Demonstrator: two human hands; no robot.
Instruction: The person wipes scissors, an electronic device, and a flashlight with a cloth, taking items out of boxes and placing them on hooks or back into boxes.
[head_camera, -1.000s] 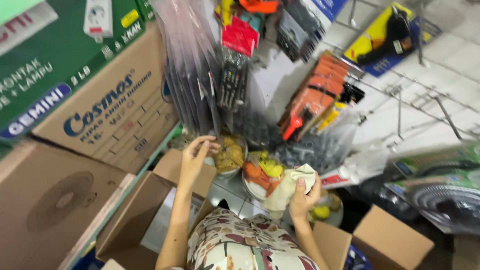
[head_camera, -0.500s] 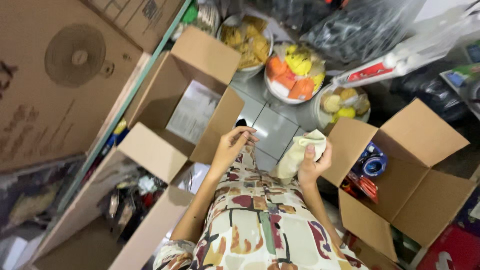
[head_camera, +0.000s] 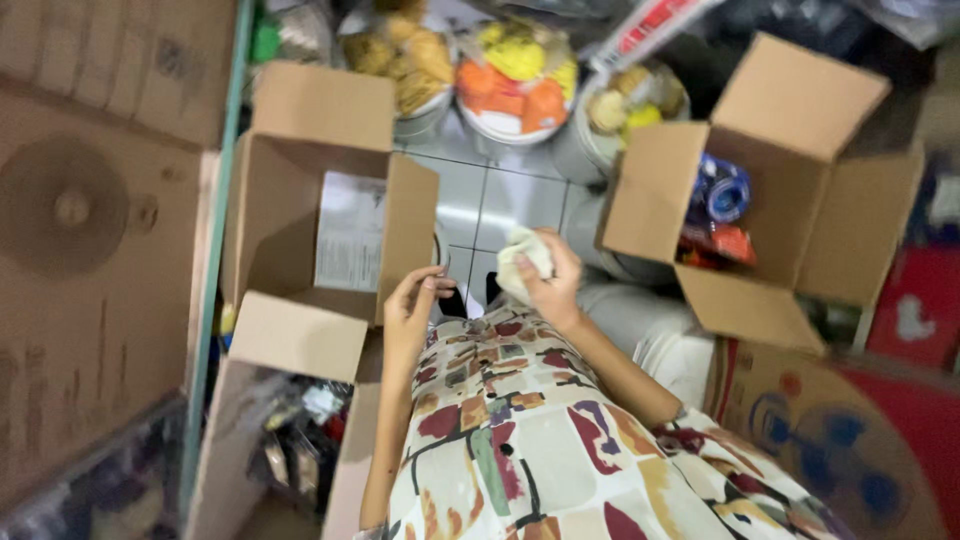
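Observation:
My right hand is shut on a crumpled cream cloth, held above the grey tiled floor. My left hand hovers by the inner flap of an open cardboard box. Its fingers are pinched together and nothing shows between them. A white printed sheet lies inside that box. A second open cardboard box stands to the right of my right hand, with blue rolls and an orange packet inside. My patterned garment fills the lower middle.
Three round tubs of yellow and orange pieces stand on the floor ahead. A big flat carton with a fan drawing is at the left. Another open carton with packaged goods is below it. A white bucket is by my right arm.
The view has tipped down from the hanging goods to the floor and boxes. Both hands have drawn back toward my body, the right one still holding the cloth.

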